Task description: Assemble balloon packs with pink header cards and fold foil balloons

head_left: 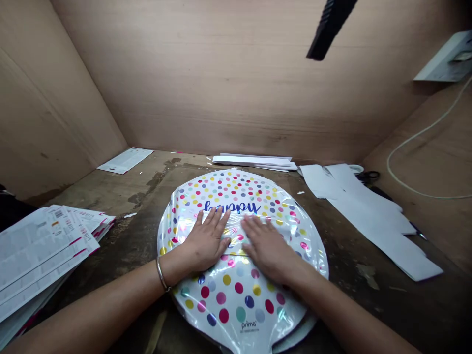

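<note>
A flat, round foil balloon (236, 295) lies on the table in front of me, white with many-coloured dots. Blue lettering near its far side reads upside down, and "prima" is printed by the neck at the near edge. My left hand (206, 240) rests palm down on the middle of the balloon, fingers spread. Beside it, my right hand (267, 248) also presses flat on the foil, slightly blurred. A straight crease runs across the foil under both hands. Another white sheet edge shows beneath the balloon at the lower right.
Printed cards (44, 250) are stacked at the left, and a single card (125, 160) lies at the back left. White strips (254, 161) sit along the back wall. Cut white sheets (363, 211) spread at the right, near black-handled scissors (370, 175). A cable (391, 157) hangs on the right wall.
</note>
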Available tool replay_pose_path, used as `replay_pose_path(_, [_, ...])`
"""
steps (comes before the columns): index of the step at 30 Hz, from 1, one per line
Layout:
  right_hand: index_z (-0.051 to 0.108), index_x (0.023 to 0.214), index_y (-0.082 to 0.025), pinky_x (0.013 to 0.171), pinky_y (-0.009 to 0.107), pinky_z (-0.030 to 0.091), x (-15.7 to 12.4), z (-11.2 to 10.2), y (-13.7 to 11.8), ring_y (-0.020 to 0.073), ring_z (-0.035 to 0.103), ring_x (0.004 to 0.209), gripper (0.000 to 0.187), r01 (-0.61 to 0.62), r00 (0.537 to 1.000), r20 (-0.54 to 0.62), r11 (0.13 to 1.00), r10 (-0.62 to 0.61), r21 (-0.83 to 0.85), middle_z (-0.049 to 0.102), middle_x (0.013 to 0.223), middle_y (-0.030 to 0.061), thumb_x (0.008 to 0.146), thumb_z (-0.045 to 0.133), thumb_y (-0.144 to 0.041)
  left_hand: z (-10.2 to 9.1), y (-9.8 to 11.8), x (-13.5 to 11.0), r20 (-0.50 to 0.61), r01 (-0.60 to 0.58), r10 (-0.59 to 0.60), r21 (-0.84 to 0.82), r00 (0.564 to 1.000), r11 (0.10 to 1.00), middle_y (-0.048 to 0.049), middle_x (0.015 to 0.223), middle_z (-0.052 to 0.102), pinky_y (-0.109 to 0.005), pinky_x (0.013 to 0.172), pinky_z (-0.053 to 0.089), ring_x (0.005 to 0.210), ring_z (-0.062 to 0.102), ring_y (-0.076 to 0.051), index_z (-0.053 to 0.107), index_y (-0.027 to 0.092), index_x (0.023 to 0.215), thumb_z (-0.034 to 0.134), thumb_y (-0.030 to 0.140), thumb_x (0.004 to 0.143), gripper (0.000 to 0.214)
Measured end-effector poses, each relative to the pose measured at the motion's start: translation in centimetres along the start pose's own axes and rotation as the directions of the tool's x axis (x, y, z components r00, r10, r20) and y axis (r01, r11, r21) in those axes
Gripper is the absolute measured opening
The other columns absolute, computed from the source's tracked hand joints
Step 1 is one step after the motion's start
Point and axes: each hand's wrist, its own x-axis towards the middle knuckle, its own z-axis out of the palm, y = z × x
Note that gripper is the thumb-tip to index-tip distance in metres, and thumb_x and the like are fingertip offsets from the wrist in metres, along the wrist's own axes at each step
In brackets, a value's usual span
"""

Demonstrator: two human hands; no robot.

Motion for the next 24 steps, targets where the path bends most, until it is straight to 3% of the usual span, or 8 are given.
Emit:
replay_pose_path(2, [0.036, 0.139, -0.010, 0.108, 0.057, 0.016, -0.6, -0.8, 2.5, 0.0335, 0.020, 0.136, 0.053, -0.230, 0.973, -0.030, 0.971, 0.228, -0.065, 0.028, 0.147, 0.0151, 0.094, 0.038, -0.037, -0.2, 0.1, 0.0, 0.021, 0.014, -0.013, -0.008, 1.000, 1.000, -0.0139, 0.153, 0.009, -0.060, 0.109, 0.006, 0.140, 0.005, -0.031, 0.011, 0.015, 0.147, 0.026, 0.045, 0.093, 0.064])
replay_pose_path(4, [0.045, 0.131, -0.001, 0.107, 0.058, 0.014, -0.9, -2.0, 4.2, 0.0373, 0.021, 0.134, 0.048, -0.313, 0.947, -0.102, 0.947, 0.304, -0.076, 0.033, 0.143, 0.0227, 0.093, 0.040, -0.029, -0.3, 0.2, 0.1, 0.036, 0.025, -0.025, 0.001, 0.999, 1.000, -0.0140, 0.153, 0.009, -0.063, 0.107, 0.004, 0.140, 0.005, -0.032, 0.014, 0.014, 0.146, 0.026, 0.044, 0.093, 0.063])
replay_pose_path(7, [0.051, 0.125, -0.006, 0.108, 0.044, 0.023, 0.3, -3.6, 3.9, 0.0303, 0.034, 0.129, 0.042, -0.134, 0.979, -0.150, 0.990, 0.137, 0.031, 0.046, 0.134, 0.0192, 0.091, 0.046, -0.029, -0.3, 0.3, 0.1, 0.038, 0.040, -0.040, 0.017, 0.998, 0.999, -0.0142, 0.153, 0.009, -0.065, 0.106, 0.004, 0.140, 0.005, -0.033, 0.015, 0.014, 0.146, 0.026, 0.043, 0.093, 0.062])
replay_pose_path(10, [0.059, 0.114, -0.018, 0.090, 0.031, 0.041, 3.7, -4.3, 2.3, 0.0230, 0.054, 0.105, 0.034, -0.026, 0.996, -0.082, 0.990, 0.038, 0.138, 0.062, 0.113, 0.0090, 0.083, 0.059, -0.033, -0.2, 0.3, 0.2, 0.034, 0.039, -0.040, 0.031, 0.999, 0.999, -0.0146, 0.153, 0.010, -0.064, 0.106, 0.005, 0.140, 0.006, -0.032, 0.016, 0.015, 0.146, 0.026, 0.044, 0.092, 0.062])
replay_pose_path(14, [0.065, 0.089, -0.019, 0.064, 0.026, 0.043, 7.8, -4.8, 1.6, 0.0187, 0.059, 0.073, 0.022, -0.062, 0.997, 0.052, 0.964, 0.050, 0.257, 0.066, 0.081, 0.0022, 0.069, 0.072, -0.026, 0.0, 0.1, 0.1, 0.023, 0.018, -0.018, 0.031, 1.000, 0.999, -0.0139, 0.153, 0.010, -0.063, 0.107, 0.005, 0.140, 0.007, -0.032, 0.014, 0.016, 0.146, 0.026, 0.046, 0.093, 0.062])
replay_pose_path(18, [0.060, 0.061, -0.018, 0.056, 0.024, 0.040, 8.1, -5.2, 2.0, 0.0135, 0.053, 0.058, 0.012, -0.142, 0.983, 0.163, 0.914, 0.085, 0.381, 0.058, 0.059, -0.0036, 0.062, 0.072, -0.015, -0.6, -0.1, -0.3, -0.017, -0.007, 0.008, 0.009, 1.000, 1.000, -0.0140, 0.153, 0.013, -0.062, 0.108, 0.007, 0.140, 0.009, -0.032, 0.012, 0.016, 0.146, 0.032, 0.047, 0.091, 0.066])
replay_pose_path(21, [0.058, 0.064, -0.018, 0.051, 0.023, 0.041, 6.3, -4.4, 1.7, 0.0136, 0.054, 0.055, 0.012, -0.253, 0.967, 0.156, 0.820, 0.201, 0.513, 0.058, 0.058, -0.0029, 0.074, 0.063, -0.022, -1.6, 0.1, -0.9, -0.150, -0.151, 0.147, -0.016, 0.978, 0.988, -0.0153, 0.151, 0.022, -0.055, 0.110, 0.015, 0.138, 0.016, -0.032, 0.021, 0.016, 0.144, 0.050, 0.054, 0.082, 0.078])
replay_pose_path(24, [0.058, 0.080, -0.018, 0.051, 0.024, 0.047, 4.0, -3.1, 0.9, 0.0152, 0.060, 0.057, 0.020, -0.329, 0.941, 0.158, 0.702, 0.299, 0.632, 0.064, 0.066, 0.0019, 0.089, 0.044, -0.029, -2.3, 0.6, -1.5, -0.289, -0.318, 0.294, -0.037, 0.911, 0.947, -0.0143, 0.134, 0.047, -0.044, 0.105, 0.032, 0.125, 0.039, -0.028, 0.048, 0.017, 0.129, 0.054, 0.037, 0.085, 0.048])
